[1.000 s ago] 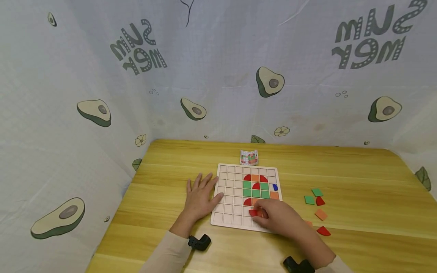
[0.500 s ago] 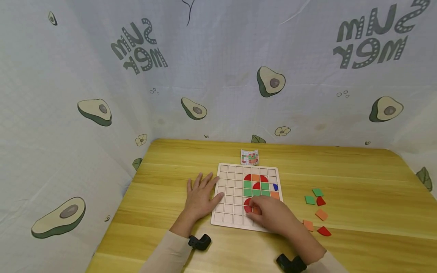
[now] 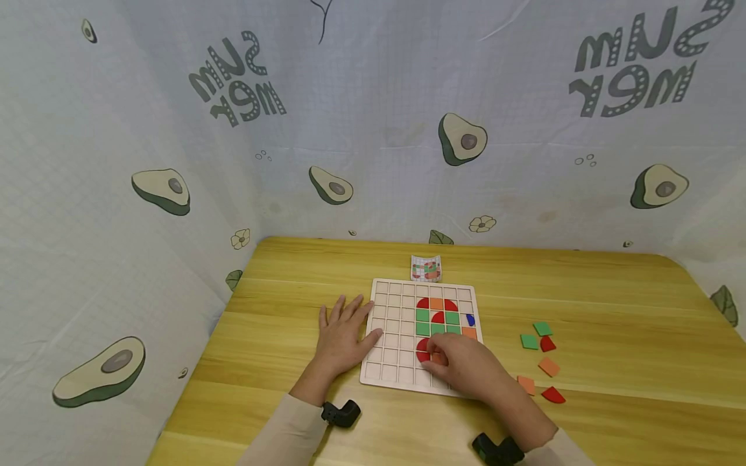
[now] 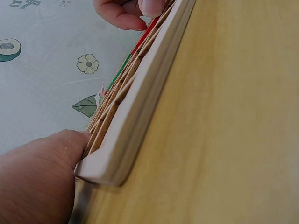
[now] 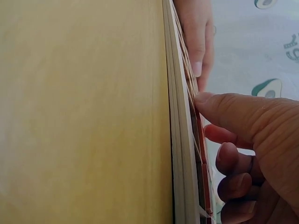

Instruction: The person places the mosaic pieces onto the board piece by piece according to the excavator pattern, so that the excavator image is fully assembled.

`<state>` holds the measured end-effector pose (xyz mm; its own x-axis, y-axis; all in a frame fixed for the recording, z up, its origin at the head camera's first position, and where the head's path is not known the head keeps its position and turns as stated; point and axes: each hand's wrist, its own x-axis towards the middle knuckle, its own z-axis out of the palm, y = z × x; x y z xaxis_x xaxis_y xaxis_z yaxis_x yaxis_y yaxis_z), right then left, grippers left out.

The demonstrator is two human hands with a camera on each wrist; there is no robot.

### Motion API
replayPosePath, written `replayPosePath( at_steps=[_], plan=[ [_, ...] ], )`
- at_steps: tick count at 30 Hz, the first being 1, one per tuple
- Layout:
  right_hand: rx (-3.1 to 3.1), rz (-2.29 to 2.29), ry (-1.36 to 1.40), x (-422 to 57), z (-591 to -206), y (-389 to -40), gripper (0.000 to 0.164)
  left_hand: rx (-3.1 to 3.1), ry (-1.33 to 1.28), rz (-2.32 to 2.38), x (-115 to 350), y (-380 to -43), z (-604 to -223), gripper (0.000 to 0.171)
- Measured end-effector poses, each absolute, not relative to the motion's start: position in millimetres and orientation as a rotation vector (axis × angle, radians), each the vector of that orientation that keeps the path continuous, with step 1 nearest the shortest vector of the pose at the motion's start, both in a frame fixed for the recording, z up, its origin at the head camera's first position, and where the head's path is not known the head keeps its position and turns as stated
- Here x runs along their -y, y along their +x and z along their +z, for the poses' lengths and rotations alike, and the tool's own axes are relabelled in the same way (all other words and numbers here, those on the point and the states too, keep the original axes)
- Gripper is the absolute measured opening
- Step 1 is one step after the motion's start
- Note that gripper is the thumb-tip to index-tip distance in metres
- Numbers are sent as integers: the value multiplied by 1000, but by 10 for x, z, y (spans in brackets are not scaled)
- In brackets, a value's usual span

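A pale wooden grid board [image 3: 391, 353] lies on the table, with red, orange, green and blue tiles set in its right part. My left hand [image 3: 342, 340] rests at the board's left edge, fingers spread, thumb on the rim. Over the lower right cells, my right hand [image 3: 466, 366] has thumb and index finger at a red quarter-circle tile [image 3: 423, 356], its other fingers curled. That tile lies in a cell under another red one, and together they form a rounded left side. The right hand and wrist cover the cells further right. In the right wrist view, the thumb [image 5: 224, 109] touches the grid.
Behind the board stands a small curled pattern card [image 3: 425, 268]. Loose tiles lie right of the board: green squares [image 3: 530, 341], orange squares [image 3: 548, 367] and red quarter-circles [image 3: 553, 394]. A printed white curtain [image 3: 373, 129] hangs around the wooden table [image 3: 612, 323].
My right hand has shifted slightly left, bringing the red quarter-circle tile into its cell beneath the upper red one. Over the last half second it barely moves. The left hand stays put.
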<state>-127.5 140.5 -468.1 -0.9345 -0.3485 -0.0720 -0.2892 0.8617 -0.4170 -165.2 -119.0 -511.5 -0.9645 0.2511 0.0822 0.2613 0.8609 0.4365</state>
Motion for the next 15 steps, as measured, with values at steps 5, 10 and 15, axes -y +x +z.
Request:
replayPosePath(
  at_steps=[5, 10, 15],
  plan=[
    [-2890, -606, -507, -1404, -4659, -1261, 20, 2986, -423, -718, 1186, -1642, -5106, 61],
    [-2893, -606, -499, -1432, -4630, -1242, 22, 2983, -421, -717, 1184, -1639, -5102, 61],
    [-2915, -602, -489, -1519, -4613, -1225, 21, 2989, -426, -725, 1187, -1638, -5104, 62]
  ],
)
